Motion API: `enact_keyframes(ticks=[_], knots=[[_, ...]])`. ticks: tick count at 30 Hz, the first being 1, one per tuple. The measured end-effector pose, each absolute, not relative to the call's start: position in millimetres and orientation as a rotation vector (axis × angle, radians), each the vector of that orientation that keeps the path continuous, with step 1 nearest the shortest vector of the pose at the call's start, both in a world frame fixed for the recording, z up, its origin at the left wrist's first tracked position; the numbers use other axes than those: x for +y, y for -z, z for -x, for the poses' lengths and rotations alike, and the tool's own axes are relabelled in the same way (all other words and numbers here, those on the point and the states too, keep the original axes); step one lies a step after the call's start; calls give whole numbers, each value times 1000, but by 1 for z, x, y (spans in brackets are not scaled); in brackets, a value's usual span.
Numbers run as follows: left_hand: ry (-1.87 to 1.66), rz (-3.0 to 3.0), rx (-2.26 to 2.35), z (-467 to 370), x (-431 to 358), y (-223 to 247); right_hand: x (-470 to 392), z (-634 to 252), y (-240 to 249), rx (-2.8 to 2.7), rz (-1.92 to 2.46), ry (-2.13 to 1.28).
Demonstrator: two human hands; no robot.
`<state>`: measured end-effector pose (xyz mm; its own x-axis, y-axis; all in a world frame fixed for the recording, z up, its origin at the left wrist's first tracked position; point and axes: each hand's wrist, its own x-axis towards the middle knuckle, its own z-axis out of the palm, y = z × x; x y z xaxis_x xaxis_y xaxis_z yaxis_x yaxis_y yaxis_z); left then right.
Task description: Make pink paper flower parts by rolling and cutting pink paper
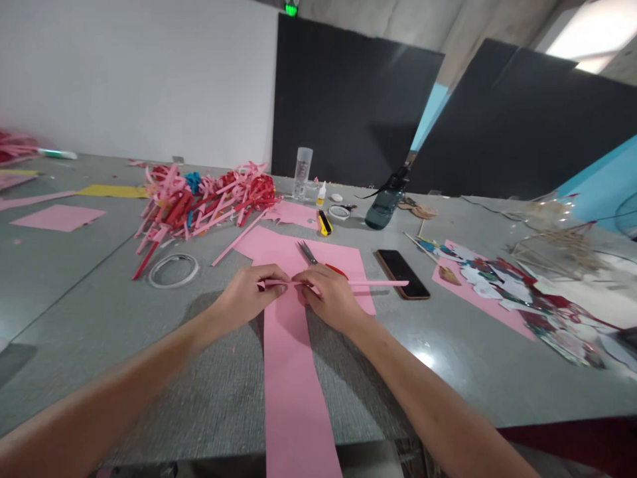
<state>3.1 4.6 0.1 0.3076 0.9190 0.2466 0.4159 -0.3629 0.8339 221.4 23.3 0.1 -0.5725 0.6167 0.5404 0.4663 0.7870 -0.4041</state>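
My left hand (253, 290) and my right hand (328, 292) meet near the middle, fingers pinched on a narrow pink paper strip (381, 283). The strip lies sideways and sticks out to the right past my right hand. Below both hands a long pink sheet of paper (291, 358) runs toward me and hangs over the table's front edge. More pink paper (343, 255) spreads flat behind it. Scissors (307, 252) with red handles rest there, partly covered by my right hand. A thin pink strip (239, 239) lies loose beyond my left hand.
Left of centre sits a pile of pink and red paper strips (209, 199), with a wire coil (173, 271) before it. A yellow cutter (324, 224), a glue bottle (321, 194) and a dark bottle (385, 202) stand or lie behind. Rightward are a phone (402, 273) and paper cut-outs (497, 282).
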Motion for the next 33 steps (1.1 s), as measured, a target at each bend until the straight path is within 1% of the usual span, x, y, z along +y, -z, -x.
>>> enact_keyframes(ticks=[13, 25, 33], knots=[[-1068, -1759, 1162, -7, 7, 4, 20, -218, -3, -2243, 820, -279], [-1104, -1778, 1149, -8, 3, 4, 23, -218, 2, -2221, 804, -279], [-1032, -1833, 1170, -7, 1, -1, 24, -219, 2, -2250, 806, -266]])
